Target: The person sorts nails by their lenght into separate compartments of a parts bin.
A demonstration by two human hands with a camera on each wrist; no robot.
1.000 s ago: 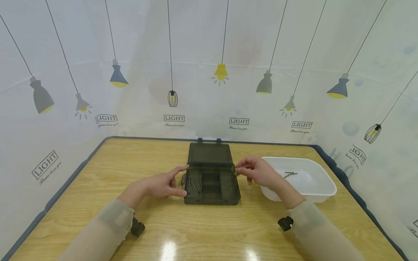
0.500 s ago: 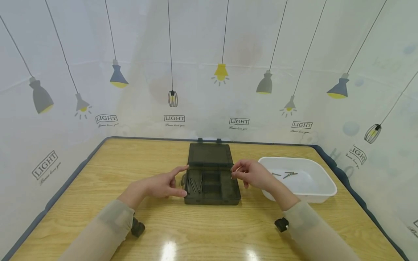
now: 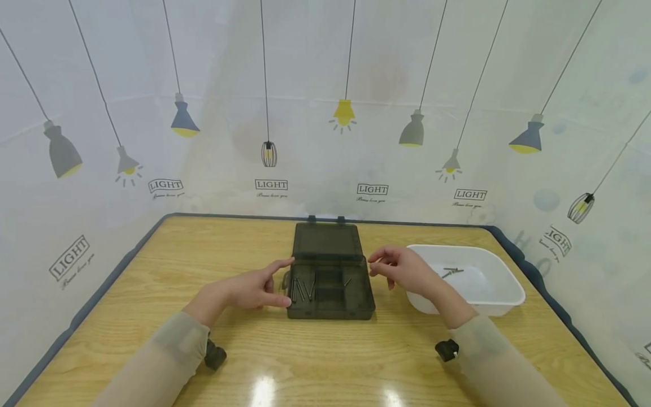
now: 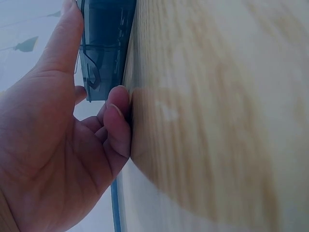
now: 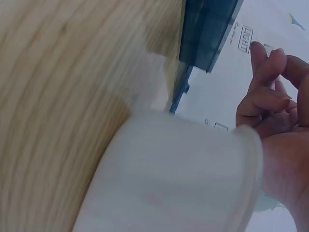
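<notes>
Dark grey and lying open near the middle of the table's (image 3: pixel 325 356) back edge: now showing a screw (image 3: pixel 348 282) in the right compartment of the box (image 3: pixel 330 312), unlike half a second ago. Drawing back the right hand (image 3: pixel 404 270) from over it, now hovering loosely curled, seemingly released, just off its right side, before the tray (image 3: pixel 483 288) toward the table's back right corner. Touching its left side with the left hand's (image 3: pixel 249 287) extended thumb and forefinger, grasping nothing.
</notes>
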